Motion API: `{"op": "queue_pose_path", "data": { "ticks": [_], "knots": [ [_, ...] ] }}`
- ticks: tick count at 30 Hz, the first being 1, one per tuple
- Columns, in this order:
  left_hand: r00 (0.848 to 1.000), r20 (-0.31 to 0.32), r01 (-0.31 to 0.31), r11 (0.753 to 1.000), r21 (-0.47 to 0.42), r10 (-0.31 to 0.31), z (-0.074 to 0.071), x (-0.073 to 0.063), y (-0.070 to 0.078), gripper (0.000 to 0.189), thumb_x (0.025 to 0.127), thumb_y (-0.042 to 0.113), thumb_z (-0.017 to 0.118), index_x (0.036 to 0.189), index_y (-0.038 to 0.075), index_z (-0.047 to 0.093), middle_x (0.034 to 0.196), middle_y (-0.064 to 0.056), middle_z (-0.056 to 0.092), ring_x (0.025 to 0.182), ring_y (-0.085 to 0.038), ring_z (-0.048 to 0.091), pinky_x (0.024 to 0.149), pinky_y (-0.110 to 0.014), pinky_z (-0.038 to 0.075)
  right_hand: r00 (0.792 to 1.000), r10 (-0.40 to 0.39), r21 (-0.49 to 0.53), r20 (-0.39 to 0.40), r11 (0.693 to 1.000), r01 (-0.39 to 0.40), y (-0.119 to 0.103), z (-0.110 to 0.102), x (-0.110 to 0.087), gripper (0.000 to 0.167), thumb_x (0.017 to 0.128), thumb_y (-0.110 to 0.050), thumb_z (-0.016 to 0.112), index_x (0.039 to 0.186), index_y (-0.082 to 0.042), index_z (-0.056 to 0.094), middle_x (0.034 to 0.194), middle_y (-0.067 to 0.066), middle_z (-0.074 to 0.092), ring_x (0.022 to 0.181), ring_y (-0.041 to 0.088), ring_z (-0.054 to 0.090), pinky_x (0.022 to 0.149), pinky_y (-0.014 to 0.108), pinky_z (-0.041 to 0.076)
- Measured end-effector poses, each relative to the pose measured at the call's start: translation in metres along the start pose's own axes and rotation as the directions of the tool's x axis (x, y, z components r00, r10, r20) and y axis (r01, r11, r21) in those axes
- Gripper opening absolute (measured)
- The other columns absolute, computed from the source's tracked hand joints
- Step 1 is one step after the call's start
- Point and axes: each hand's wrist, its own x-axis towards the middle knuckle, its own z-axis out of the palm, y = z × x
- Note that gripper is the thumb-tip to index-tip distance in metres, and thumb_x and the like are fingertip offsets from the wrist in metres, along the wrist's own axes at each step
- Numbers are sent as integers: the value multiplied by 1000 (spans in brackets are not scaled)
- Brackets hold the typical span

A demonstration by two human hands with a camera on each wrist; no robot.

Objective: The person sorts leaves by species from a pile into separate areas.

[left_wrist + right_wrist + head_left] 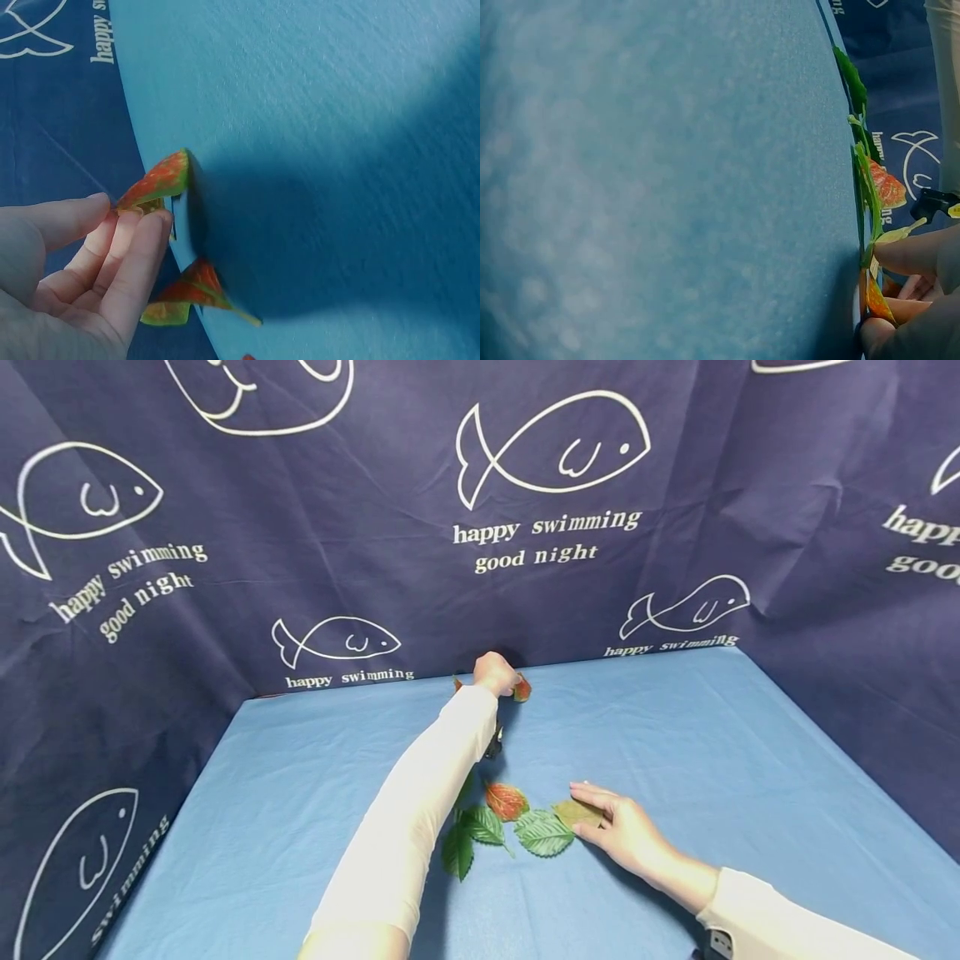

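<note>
At the table's far edge my left hand pinches a red-and-green leaf between thumb and fingertips. A second red leaf lies just beside that hand, in the left wrist view. Nearer the front, my right hand holds a yellowish-brown leaf at its edge, thumb on one side and fingers on the other. That leaf overlaps a green leaf. A red-orange leaf lies to its left, with more green leaves and a darker one beyond, partly hidden by my left sleeve.
A blue cloth covers the table. Dark blue curtains with white fish drawings stand behind it and along both sides. My left arm reaches across the leaves, and a small black device shows at its wrist.
</note>
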Motion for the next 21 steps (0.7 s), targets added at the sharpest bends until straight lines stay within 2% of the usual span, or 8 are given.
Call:
{"op": "queue_pose_path", "data": {
  "ticks": [5, 10, 13, 17, 21],
  "knots": [
    [1000, -18, 6, 1000, 12, -5, -8, 1, -3, 7, 81, 10, 74, 84, 4, 77, 80, -9, 76, 72, -17, 73, 47, -16, 48, 1000, 0, -2, 6, 1000, 0, 0, 0, 0, 49, 86, -6, 70, 132, 7, 55, 144, 21, 48, 140, 39, 35, 107, 42, 37],
    [1000, 11, 16, 999, -36, -16, -16, 3, -5, 6, 82, 7, 71, 82, 2, 76, 82, -10, 75, 75, -19, 74, 63, -24, 58, 1000, -13, -16, -10, 1000, 13, 1, -1, 0, 49, 86, -6, 70, 131, 7, 56, 143, 21, 49, 139, 39, 36, 107, 42, 38],
    [1000, 20, 24, 999, -48, -23, -20, 3, -6, 7, 82, 9, 72, 81, 3, 75, 82, -10, 75, 76, -19, 74, 69, -26, 59, 1000, -11, -17, -7, 1000, 11, 1, -2, 0, 49, 86, -6, 70, 131, 7, 56, 143, 20, 49, 139, 39, 36, 106, 42, 38],
    [999, 29, 27, 998, -53, -25, -23, 3, -9, 7, 82, 10, 72, 82, 4, 76, 82, -10, 76, 76, -19, 74, 65, -23, 58, 1000, 1, -11, 0, 1000, -1, 0, -1, 0, 50, 86, -8, 71, 131, 7, 56, 144, 19, 49, 139, 38, 36, 107, 42, 37],
    [997, 60, 43, 995, -94, -38, -28, 2, -10, 8, 83, 10, 74, 84, 2, 75, 85, -11, 76, 79, -20, 74, 65, -23, 58, 1000, 8, -19, 2, 1000, -8, 0, 0, -1, 50, 86, -9, 71, 132, 6, 56, 144, 19, 49, 140, 38, 35, 108, 43, 37]
  ]
}}
